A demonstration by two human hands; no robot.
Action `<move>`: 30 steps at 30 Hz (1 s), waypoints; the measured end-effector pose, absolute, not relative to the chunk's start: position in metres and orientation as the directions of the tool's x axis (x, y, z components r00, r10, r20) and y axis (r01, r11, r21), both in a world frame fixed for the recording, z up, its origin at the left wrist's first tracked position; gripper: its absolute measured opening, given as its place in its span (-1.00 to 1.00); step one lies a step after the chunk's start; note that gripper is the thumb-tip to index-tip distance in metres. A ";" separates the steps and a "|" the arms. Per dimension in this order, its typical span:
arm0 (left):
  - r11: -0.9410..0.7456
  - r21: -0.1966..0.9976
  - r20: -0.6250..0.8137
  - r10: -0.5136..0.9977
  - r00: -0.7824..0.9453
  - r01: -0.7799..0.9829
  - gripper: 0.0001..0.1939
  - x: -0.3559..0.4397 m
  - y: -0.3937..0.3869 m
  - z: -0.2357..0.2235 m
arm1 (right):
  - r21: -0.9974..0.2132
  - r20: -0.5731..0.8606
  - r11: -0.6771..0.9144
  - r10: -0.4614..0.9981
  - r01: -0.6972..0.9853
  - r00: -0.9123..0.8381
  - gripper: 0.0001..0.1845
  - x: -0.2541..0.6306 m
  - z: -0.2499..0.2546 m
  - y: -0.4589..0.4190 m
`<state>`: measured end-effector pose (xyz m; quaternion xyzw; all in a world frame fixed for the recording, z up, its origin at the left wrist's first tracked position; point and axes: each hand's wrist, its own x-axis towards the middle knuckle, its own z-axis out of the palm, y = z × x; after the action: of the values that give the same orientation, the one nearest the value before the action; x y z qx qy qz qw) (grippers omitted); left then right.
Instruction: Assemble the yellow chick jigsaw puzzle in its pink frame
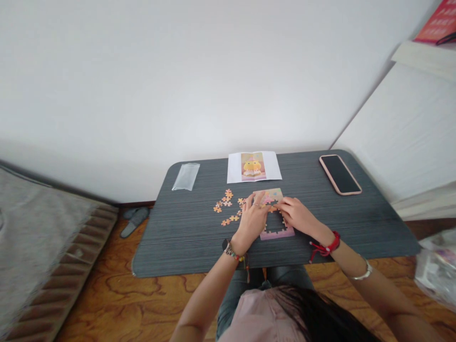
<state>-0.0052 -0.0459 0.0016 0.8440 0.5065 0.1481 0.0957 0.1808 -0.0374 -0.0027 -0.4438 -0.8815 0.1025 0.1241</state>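
Note:
A small pink jigsaw puzzle [276, 231] lies partly assembled on the dark striped table [178, 237], its middle still a gap. My left hand [252, 219] rests over the puzzle's left edge, fingers curled down onto the pieces. My right hand [297, 213] lies over its right side, fingertips pinched at a small orange piece near the top of the gap. Several loose orange puzzle pieces [225, 204] are scattered just left of my left hand.
A reference picture on white paper [253, 166] lies at the table's far edge, a clear plastic bag [185, 176] to its left and a pink-cased phone [340, 174] at the far right. A grey slipper [134, 221] sits on the floor, a mattress [42, 247] at left.

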 end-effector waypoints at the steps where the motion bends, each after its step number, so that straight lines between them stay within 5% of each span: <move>1: -0.466 0.326 0.161 0.885 0.437 0.823 -0.68 -0.006 -0.046 0.001 | -0.306 0.140 0.575 0.816 0.759 -0.561 -0.69 0.184 -0.004 -0.035; 12: -0.234 0.293 0.093 0.972 0.216 0.927 -0.64 -0.038 -0.054 0.007 | -0.304 0.103 0.527 0.846 0.794 -0.523 -0.68 0.192 -0.010 -0.030; 20: -0.286 0.226 0.050 0.958 0.282 0.931 -0.44 -0.034 -0.036 -0.003 | -0.353 0.049 0.507 0.849 0.786 -0.526 -0.36 0.213 -0.015 -0.014; 30: -0.280 0.237 -0.026 0.956 0.294 0.930 -0.49 -0.036 -0.029 0.012 | -0.360 -0.013 0.501 0.841 0.787 -0.542 -0.40 0.213 -0.014 -0.007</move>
<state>-0.0360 -0.0288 0.0123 0.7976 0.5911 0.0605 0.1038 0.2132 -0.0066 -0.0141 -0.4717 -0.8625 0.1640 0.0820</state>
